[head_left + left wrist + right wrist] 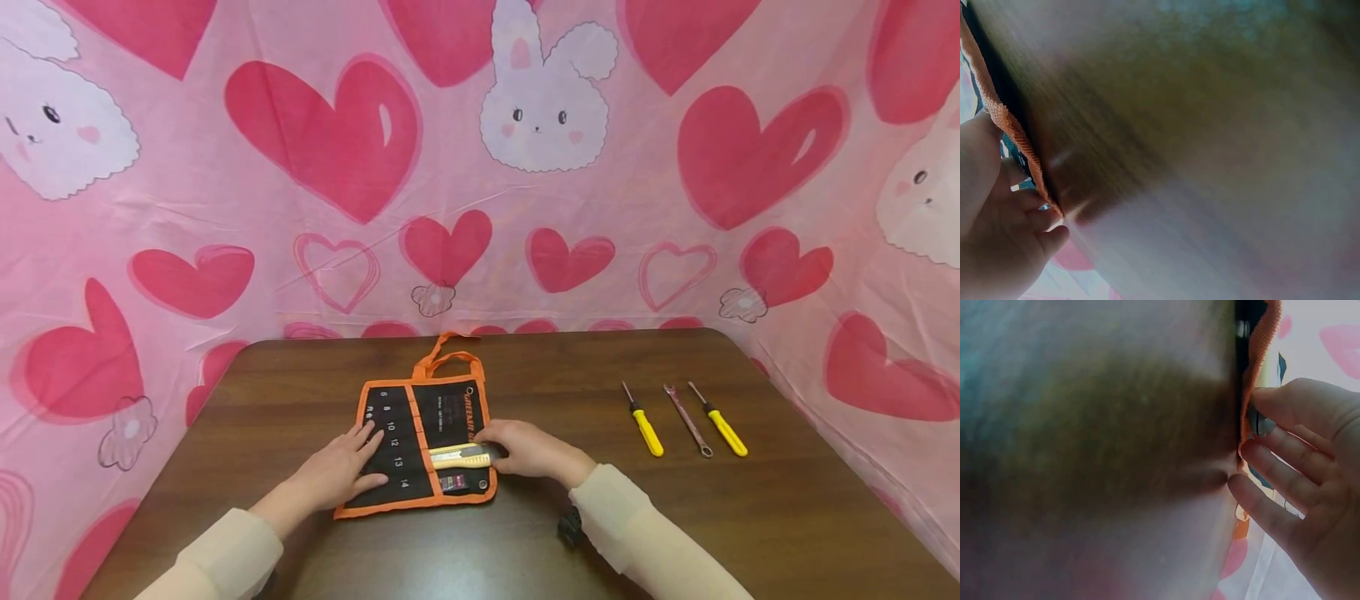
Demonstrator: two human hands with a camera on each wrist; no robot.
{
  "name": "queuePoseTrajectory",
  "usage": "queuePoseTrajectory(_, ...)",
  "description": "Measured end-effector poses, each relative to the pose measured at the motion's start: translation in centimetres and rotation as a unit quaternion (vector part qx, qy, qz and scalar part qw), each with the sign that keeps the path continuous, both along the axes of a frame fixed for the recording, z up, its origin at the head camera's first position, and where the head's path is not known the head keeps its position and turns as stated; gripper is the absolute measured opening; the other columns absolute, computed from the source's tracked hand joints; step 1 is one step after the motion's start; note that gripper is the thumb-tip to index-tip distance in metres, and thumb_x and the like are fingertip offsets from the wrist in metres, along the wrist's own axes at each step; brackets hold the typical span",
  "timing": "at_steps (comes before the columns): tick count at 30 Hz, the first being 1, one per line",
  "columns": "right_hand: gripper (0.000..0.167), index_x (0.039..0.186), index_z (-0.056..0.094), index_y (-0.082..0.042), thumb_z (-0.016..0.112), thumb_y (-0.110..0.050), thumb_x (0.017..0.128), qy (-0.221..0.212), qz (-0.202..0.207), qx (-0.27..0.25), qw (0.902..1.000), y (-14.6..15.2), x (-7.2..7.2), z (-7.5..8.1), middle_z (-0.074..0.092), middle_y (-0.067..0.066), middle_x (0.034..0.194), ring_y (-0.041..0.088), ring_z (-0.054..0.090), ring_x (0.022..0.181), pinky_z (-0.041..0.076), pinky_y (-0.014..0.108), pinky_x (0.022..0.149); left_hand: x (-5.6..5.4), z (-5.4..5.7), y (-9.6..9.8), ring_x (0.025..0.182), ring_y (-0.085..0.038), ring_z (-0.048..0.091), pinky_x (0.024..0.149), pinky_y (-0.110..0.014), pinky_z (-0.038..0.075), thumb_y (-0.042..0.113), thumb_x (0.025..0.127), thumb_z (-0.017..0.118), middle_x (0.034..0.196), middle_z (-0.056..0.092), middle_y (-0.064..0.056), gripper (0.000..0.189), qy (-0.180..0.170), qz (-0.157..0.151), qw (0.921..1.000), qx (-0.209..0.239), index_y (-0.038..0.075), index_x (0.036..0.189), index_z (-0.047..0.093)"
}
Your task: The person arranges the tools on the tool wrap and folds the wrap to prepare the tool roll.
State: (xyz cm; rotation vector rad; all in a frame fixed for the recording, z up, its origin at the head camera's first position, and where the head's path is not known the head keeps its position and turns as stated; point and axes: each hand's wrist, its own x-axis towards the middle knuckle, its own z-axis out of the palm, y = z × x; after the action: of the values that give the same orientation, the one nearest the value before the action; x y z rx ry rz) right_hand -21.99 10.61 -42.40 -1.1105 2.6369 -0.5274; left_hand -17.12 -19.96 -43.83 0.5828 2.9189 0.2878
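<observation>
A black tool pouch (450, 408) with orange trim lies unrolled on the table, its straps toward the far edge. Printed size numbers run down its left half. My left hand (341, 467) rests on that half with fingers spread; the left wrist view shows the hand (1004, 237) at the orange edge (1013, 131). On the right half lies a yellow utility knife (457, 455), one end at the orange middle band. My right hand (532, 450) pinches its dark other end between thumb and fingers. Nearer me, a small dark case (453, 482) with a pink label sits in the pouch.
To the right lie two yellow-handled screwdrivers (647, 429) with a combination wrench (687, 421) between them. The brown wooden table (562, 375) ends at a pink heart-patterned cloth (637, 200) behind and at the sides.
</observation>
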Motion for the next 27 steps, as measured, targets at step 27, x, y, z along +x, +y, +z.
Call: queuePoseTrajectory(27,0.03,0.108,0.067,-0.01,0.073,-0.016,0.079,0.114,0.058,0.018,0.9916,-1.8,0.5,-0.2,0.059,-0.003,0.094,0.009,0.05,0.08,0.046,0.02,0.077,0.2,-0.1,0.3,0.129,-0.041,0.029,0.101,-0.053,0.028,0.054,0.083,0.057,0.14,0.034,-0.025,0.078,0.024,-0.01,0.9995,-0.016,-0.002,0.135,0.043)
